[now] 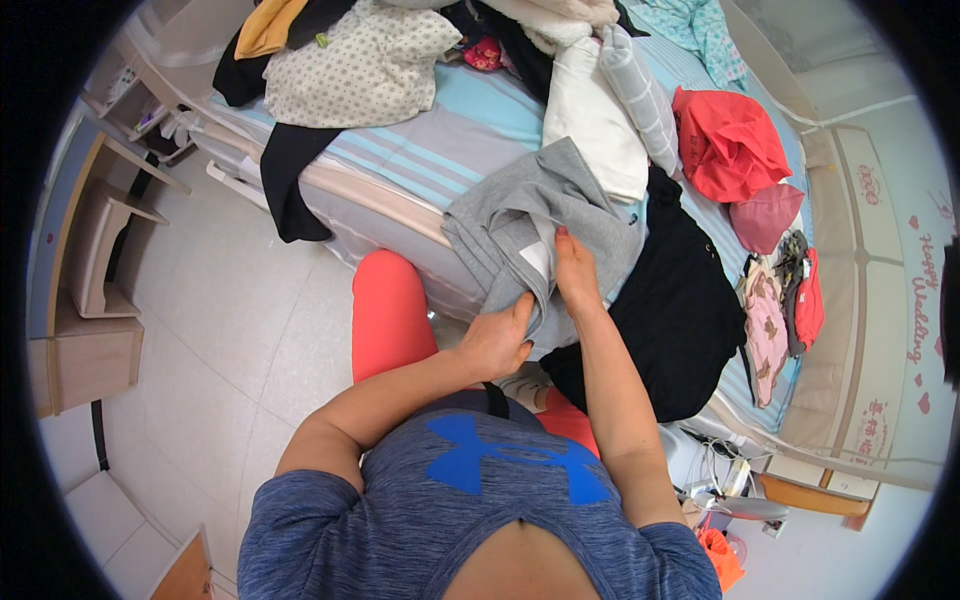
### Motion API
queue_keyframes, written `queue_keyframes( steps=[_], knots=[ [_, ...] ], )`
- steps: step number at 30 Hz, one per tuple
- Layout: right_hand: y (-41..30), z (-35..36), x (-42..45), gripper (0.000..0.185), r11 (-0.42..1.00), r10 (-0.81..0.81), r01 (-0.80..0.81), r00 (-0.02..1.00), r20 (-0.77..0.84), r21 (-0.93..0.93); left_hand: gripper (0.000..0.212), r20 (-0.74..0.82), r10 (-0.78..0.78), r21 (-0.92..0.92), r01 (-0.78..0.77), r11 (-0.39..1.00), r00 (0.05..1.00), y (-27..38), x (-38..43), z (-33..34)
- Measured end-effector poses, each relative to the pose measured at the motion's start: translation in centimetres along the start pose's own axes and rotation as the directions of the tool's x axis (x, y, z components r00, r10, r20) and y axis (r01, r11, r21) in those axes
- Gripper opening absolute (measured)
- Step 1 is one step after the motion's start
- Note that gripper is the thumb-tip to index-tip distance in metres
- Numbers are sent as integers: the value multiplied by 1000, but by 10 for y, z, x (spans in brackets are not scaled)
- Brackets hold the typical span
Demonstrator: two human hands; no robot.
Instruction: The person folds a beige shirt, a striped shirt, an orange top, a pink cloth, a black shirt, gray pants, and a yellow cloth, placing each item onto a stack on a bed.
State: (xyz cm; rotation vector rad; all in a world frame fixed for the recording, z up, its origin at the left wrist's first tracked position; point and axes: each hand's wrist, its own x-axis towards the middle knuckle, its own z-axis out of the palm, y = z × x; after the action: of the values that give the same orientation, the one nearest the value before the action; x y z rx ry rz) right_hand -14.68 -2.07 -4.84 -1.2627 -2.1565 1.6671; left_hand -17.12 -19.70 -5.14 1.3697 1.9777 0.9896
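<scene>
A grey knit garment [555,187] with a white label lies partly on the bed's near edge, its near part lifted. My left hand [495,337] grips its edge between thumb and fingers. At the garment's opening, my right hand [576,268] pinches the fabric, thumb on top. Just right of it spreads a black garment [675,300]. Beyond the grey one lie a folded white cloth [592,112] and a rolled grey checked cloth [639,94]. A red garment [731,142] is bunched to their right, beside a dusty pink one [766,217].
A patterned cream garment [360,71] and black trousers [292,180] lie on the striped bed sheet [480,112] at the left, the trousers hanging over the edge. Small folded clothes [766,330] sit by the headboard [847,300]. Cables [712,465] are below right. A wooden desk [90,330] stands left.
</scene>
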Motion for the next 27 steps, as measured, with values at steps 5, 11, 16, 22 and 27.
queue_keyframes(
  steps=[5, 11, 16, 22, 27],
  knots=[
    [-25, 18, -36, 66, 796, -332, 348, 935, 124, -495, 63, 106, 15, -13, -14, 1000, 994, 4, 1, 7],
    [-35, -52, -46, 62, 845, -453, 449, 890, 57, -289, 41, 1, 121, -267, -117, 957, 993, 4, -5, -12],
    [-5, -204, -113, 52, 920, -333, 382, 882, -332, 92, 23, -565, -135, -196, 26, 980, 814, -45, 18, -42],
    [169, -274, -138, 40, 911, 290, -60, 797, -530, 408, 45, -641, 43, 336, 229, 914, 766, -74, 82, -75],
    [191, -227, -134, 38, 880, 352, -20, 697, -625, 474, 50, -281, -503, -31, 516, 856, 817, -69, 115, -83]
  ],
)
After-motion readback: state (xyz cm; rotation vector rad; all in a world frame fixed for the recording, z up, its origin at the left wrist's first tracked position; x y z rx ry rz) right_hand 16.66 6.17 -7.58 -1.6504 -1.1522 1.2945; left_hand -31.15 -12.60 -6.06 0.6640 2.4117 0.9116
